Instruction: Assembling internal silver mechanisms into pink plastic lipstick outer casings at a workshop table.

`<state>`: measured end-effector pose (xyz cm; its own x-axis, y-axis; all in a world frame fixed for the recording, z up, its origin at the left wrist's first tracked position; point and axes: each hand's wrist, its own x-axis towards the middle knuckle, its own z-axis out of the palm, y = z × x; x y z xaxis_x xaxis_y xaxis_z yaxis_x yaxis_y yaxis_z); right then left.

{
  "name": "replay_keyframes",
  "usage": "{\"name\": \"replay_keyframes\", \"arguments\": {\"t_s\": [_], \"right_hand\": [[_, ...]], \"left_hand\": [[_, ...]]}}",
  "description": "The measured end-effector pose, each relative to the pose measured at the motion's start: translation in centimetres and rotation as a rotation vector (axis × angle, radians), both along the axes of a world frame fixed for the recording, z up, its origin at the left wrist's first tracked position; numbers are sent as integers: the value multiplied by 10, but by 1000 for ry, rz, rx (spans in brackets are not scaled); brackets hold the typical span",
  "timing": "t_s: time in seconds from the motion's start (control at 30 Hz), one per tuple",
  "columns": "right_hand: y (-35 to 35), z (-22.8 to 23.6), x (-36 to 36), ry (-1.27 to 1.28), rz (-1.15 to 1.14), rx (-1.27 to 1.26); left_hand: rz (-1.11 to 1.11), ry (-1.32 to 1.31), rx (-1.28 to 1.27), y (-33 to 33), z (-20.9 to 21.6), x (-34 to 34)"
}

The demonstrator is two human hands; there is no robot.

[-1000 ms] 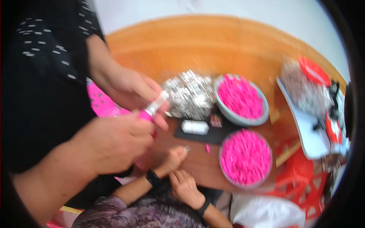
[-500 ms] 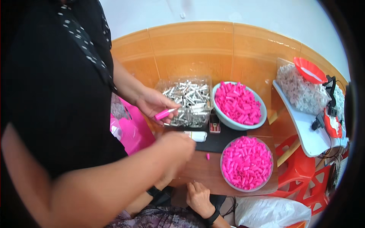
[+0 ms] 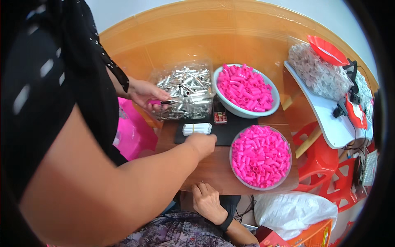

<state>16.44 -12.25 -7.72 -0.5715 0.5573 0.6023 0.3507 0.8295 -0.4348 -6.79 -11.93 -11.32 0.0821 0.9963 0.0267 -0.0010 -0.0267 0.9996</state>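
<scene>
My right hand (image 3: 209, 202), with a black band at the wrist, rests at the near edge of the wooden table (image 3: 214, 177). Its fingers are loosely bent and slightly apart, and nothing shows in them. My left hand is out of sight. A co-worker in black stands at the left; their left hand (image 3: 142, 92) holds a slim pink pen-like piece (image 3: 157, 102) beside a clear box of silver metal parts (image 3: 187, 82). The co-worker's right hand (image 3: 202, 145) is low over the table, closed, beside a banded bundle of white sticks (image 3: 196, 129). What it holds, if anything, is hidden.
A pale blue basin (image 3: 276, 96) and a clear round tub (image 3: 290, 158) hold many pink caps. A small red-patterned box (image 3: 219, 117) lies on a black mat (image 3: 247, 122). At the right are a white side table (image 3: 325, 127), red stools (image 3: 314, 152) and a white sack (image 3: 292, 210).
My view has tilted, shifting the table upward. The co-worker's right hand now comes down by the white sticks, and a small pink piece there no longer shows. My right hand stays at the table edge.
</scene>
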Motion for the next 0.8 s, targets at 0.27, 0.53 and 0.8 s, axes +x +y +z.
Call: {"name": "replay_keyframes", "arguments": {"t_s": [0.27, 0.53, 0.8], "right_hand": [[-9, 4, 10, -56, -12, -109], [-6, -2, 5, -70, -27, -98], [-5, 0, 1, -57, -49, -74]], "left_hand": [[478, 60, -52, 8, 35, 63], [512, 83, 19, 9, 38, 62], [487, 91, 35, 11, 35, 60]]}}
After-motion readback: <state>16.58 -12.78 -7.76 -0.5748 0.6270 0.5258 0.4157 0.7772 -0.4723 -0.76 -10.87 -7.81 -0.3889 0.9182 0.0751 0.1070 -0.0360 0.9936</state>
